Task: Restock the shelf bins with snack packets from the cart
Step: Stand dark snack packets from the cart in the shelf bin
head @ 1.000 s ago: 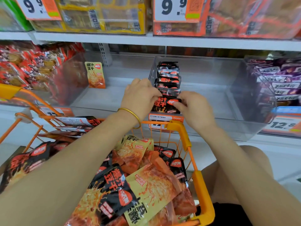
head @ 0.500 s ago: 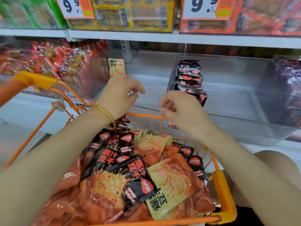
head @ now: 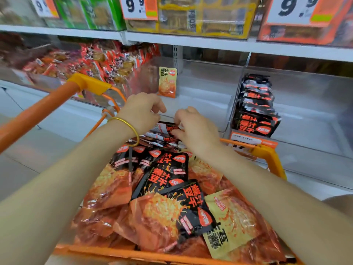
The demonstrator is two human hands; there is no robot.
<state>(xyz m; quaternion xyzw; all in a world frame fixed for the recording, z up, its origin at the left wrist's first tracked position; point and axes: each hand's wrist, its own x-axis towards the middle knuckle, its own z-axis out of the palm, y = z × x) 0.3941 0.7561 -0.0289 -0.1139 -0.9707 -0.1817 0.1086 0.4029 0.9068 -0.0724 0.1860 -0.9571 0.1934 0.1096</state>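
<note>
The left hand [head: 140, 111], a thin gold bangle [head: 131, 129] on its wrist, hovers with fingers loosely curled and nothing visibly in them. The right hand [head: 196, 131] is just beside it, fingertips bent down onto a loose stack of small black-and-red foil snack packets [head: 162, 131] at the far end of the orange wire cart [head: 271, 155]; whether it has pinched the top one or only touches it cannot be told. More black, orange-red and tan packets [head: 168, 180] lie heaped and overlapping through the rest of the cart. The likely trouble is the foil. The packets look slick and are stacked slanting, so a shallow pinch could drag several askew or drop one through the wire, and a mixed handful could put the wrong flavour in a bin. The matching row of black packets [head: 256, 113] stands on edge along the left wall of a clear plastic shelf bin [head: 315, 104] that is otherwise mostly bare. The neighbouring clear bin [head: 206, 88] holds a lone upright yellow-orange packet [head: 167, 82], and further left is a bin of red packets [head: 107, 60]. A white metal shelf board [head: 210, 43] above carries boxed goods and white-and-orange price cards [head: 139, 6]. The floor is pale.
</note>
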